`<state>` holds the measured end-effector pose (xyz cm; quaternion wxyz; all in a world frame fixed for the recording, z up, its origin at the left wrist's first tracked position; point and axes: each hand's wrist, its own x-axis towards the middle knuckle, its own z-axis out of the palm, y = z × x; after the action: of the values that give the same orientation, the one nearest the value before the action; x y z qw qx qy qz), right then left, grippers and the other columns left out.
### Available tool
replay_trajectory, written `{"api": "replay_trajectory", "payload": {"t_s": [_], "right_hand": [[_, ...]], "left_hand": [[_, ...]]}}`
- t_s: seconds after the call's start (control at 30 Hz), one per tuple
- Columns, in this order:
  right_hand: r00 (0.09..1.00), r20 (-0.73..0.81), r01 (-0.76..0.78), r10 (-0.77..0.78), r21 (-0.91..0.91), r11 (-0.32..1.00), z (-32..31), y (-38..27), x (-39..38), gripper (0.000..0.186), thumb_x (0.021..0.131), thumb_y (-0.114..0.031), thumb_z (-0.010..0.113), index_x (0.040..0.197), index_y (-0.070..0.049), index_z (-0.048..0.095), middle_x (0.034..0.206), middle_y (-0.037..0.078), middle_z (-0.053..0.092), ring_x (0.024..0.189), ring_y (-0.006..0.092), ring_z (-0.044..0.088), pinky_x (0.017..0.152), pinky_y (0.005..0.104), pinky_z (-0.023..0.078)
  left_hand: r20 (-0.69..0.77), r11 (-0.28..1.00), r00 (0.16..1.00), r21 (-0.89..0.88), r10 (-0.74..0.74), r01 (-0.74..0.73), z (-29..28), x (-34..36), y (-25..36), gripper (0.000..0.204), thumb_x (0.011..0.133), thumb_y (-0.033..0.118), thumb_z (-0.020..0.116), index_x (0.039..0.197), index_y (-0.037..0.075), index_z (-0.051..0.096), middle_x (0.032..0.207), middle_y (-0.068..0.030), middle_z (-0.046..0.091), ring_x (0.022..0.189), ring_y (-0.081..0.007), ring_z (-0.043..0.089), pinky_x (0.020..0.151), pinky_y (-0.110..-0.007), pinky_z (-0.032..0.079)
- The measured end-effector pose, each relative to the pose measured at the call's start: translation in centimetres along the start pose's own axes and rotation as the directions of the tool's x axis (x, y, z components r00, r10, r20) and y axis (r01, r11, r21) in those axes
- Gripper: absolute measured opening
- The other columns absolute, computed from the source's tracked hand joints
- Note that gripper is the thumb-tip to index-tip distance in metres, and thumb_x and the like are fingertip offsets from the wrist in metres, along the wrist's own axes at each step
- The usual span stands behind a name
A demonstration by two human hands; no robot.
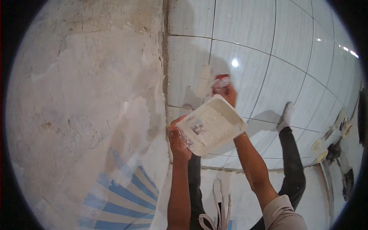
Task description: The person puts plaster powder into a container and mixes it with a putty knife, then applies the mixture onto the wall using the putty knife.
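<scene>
My left hand [179,140] is closed on the left edge of a shallow white rectangular tub [236,111], which is tilted. Thick cream-white paste [214,128] coats the inside of the tub, with a darker patch showing through. Just beyond the tub's far edge, my right hand [229,94] grips a red-handled putty knife [206,81]. Its broad blade looks coated in the same pale paste and is smeared by motion. The tub hides part of my right wrist and forearm.
A plastered wall [88,76] with uneven patches and blue painted rays [119,191] rises at the left. Pale glossy tiles [241,69] cover the floor. My sock-covered foot [286,113] stands at the right; long-handled tools [325,168] lie near the right rim.
</scene>
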<state>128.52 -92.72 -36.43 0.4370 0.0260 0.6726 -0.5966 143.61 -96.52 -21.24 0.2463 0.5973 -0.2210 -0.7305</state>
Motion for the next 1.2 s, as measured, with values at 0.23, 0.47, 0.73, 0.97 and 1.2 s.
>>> {"api": "replay_trajectory", "payload": {"t_s": [0.23, 0.47, 0.73, 0.97, 1.2], "right_hand": [[0.972, -0.033, 0.227, -0.234, -0.151, 0.962, -13.3, -16.7, 0.7, 0.023, 0.092, -0.011, 0.064, 0.112, 0.0, 0.06, 0.101, 0.006, 0.066, 0.088, 0.0121, 0.063, 0.077, 0.0285, 0.053], [0.589, 0.803, 0.652, 0.094, -0.541, 0.531, -10.6, -30.7, -4.7, 0.027, 0.075, 0.0, 0.068, 0.101, -0.008, 0.068, 0.098, 0.007, 0.071, 0.084, 0.0267, 0.069, 0.07, 0.0358, 0.055], [0.481, 0.861, 0.87, 0.166, -0.492, 0.031, -11.8, -33.5, -6.6, 0.025, 0.078, -0.006, 0.065, 0.103, -0.012, 0.062, 0.09, 0.008, 0.069, 0.077, 0.0254, 0.07, 0.066, 0.0364, 0.057], [0.483, 0.822, 0.858, 0.3, -0.513, 0.023, -12.4, -34.8, -6.9, 0.023, 0.079, -0.007, 0.066, 0.101, -0.015, 0.066, 0.099, 0.001, 0.072, 0.077, 0.0212, 0.071, 0.06, 0.0322, 0.054], [0.495, 0.806, 0.826, 0.324, -0.552, 0.112, -12.2, -33.7, -6.2, 0.02, 0.079, -0.006, 0.067, 0.098, -0.014, 0.068, 0.1, 0.003, 0.073, 0.075, 0.0233, 0.071, 0.062, 0.034, 0.053]], "left_hand": [[-0.078, 0.994, 0.991, 0.024, 0.107, -0.106, 4.1, -0.1, -2.3, 0.053, 0.101, 0.044, 0.044, 0.12, -0.004, 0.055, 0.111, -0.0127, 0.063, 0.099, -0.0186, 0.062, 0.088, -0.034, 0.052], [0.115, 0.974, 0.992, 0.216, 0.044, -0.068, 10.7, -2.7, -1.7, 0.051, 0.101, 0.045, 0.045, 0.11, -0.002, 0.063, 0.097, -0.0084, 0.066, 0.086, -0.0134, 0.064, 0.077, -0.029, 0.055], [0.253, 0.962, 0.964, 0.275, -0.078, 0.005, 17.2, -5.7, 1.8, 0.053, 0.098, 0.05, 0.048, 0.109, 0.001, 0.066, 0.092, -0.0046, 0.067, 0.081, -0.0104, 0.064, 0.072, -0.026, 0.055], [0.266, 0.969, 0.962, 0.249, -0.065, -0.003, 17.6, -6.8, 1.9, 0.052, 0.098, 0.048, 0.048, 0.108, 0.0, 0.067, 0.091, -0.0051, 0.066, 0.081, -0.0107, 0.062, 0.072, -0.027, 0.054], [0.206, 0.966, 0.977, 0.257, -0.048, -0.007, 17.1, -6.9, 1.1, 0.053, 0.098, 0.048, 0.048, 0.107, 0.0, 0.067, 0.091, -0.0054, 0.066, 0.08, -0.0112, 0.062, 0.072, -0.028, 0.054]]}}
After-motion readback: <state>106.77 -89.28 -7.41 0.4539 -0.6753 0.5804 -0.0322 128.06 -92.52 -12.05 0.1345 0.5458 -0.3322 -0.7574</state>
